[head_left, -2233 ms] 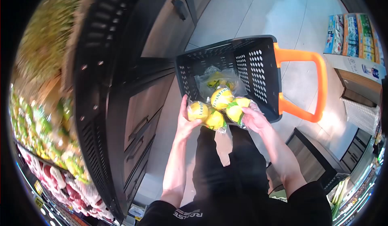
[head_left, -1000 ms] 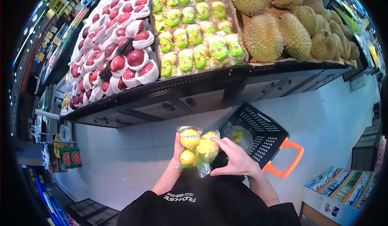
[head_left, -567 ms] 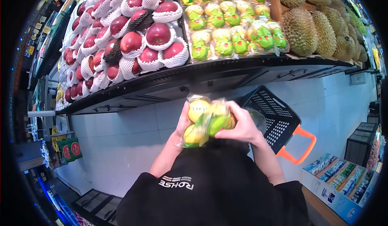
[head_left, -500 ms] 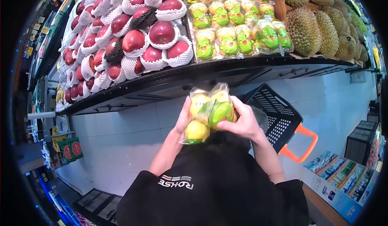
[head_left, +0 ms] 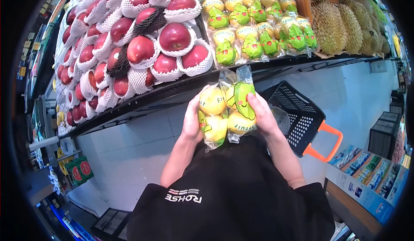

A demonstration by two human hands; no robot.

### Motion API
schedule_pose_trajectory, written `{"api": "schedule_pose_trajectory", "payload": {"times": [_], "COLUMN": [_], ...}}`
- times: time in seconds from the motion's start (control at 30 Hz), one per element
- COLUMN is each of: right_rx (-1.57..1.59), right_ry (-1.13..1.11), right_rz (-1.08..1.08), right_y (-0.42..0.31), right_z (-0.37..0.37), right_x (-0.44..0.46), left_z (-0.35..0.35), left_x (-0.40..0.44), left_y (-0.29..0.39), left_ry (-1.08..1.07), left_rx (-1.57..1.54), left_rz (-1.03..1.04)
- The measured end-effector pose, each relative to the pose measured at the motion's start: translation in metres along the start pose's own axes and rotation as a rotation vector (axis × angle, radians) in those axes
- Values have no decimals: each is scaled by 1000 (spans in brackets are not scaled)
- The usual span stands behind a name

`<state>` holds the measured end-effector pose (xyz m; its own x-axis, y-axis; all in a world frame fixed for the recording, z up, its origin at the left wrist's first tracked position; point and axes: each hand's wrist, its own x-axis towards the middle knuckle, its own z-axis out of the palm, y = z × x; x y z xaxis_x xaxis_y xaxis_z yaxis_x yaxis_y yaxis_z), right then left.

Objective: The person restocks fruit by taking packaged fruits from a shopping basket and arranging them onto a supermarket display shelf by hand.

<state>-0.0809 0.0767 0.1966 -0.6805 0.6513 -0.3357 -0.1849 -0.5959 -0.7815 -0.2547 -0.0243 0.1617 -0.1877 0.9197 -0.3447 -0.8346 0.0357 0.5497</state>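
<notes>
Two clear bags of yellow fruit are held side by side in front of my chest. My left hand (head_left: 192, 113) is wrapped round the outer side of the left fruit bag (head_left: 212, 116). On the other side my right hand (head_left: 264, 111) grips the right fruit bag (head_left: 240, 107), its thumb on the green cartoon print. Just beyond them, rows of similar bagged fruit (head_left: 251, 47) lie on the display stand. To the right, a black basket (head_left: 297, 116) with an orange handle (head_left: 328, 142) is on the floor, with a clear bag partly visible inside.
Red apples in white foam nets (head_left: 174, 37) fill the stand's left part, and durians (head_left: 330, 27) its right part. The stand's black front edge (head_left: 172, 88) runs across beyond my hands. A box of small packets (head_left: 366, 172) is at the lower right.
The view has swung from the basket to the fruit stand. Both bags, still in my hands, have moved from over the basket to near the stand and now show more of their front prints.
</notes>
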Motion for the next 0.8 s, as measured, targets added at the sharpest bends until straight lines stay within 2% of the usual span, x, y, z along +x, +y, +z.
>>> {"api": "schedule_pose_trajectory", "payload": {"times": [0.1, 0.23, 0.37, 0.47, 0.5, 0.53, 0.63, 0.73, 0.77, 0.8], "right_rx": [57, 77, 55, 19, 83, 60, 280, 319, 224, 129], "right_ry": [53, 14, 114, 231, 236, 246, 255, 185, 174, 163], "right_rz": [-19, -81, -220, -420, -485, -530, -526, -472, -456, -437], "right_y": [2, -20, -34, -54, -61, -66, -75, -72, -73, -73], "right_z": [-5, -13, -22, -25, -27, -30, -32, -37, -43, -49], "right_x": [3, 4, 19, 31, 37, 43, 61, 74, 73, 74], "left_z": [-7, -9, -19, -6, 10, 25, 62, 38, 31, 35], "left_x": [4, 6, 15, 36, 39, 46, 68, 93, 100, 104], "left_y": [0, 7, -1, 3, 1, 1, 3, -13, -10, -11], "left_ry": [16, -143, -97, -337, -82, -91, -60, -367, -388, -241], "left_rx": [-38, 125, -146, -244, -66, -101, -142, -528, -347, -247], "left_rz": [-60, 49, -89, -55, 39, 46, 40, 54, 78, 100]}}
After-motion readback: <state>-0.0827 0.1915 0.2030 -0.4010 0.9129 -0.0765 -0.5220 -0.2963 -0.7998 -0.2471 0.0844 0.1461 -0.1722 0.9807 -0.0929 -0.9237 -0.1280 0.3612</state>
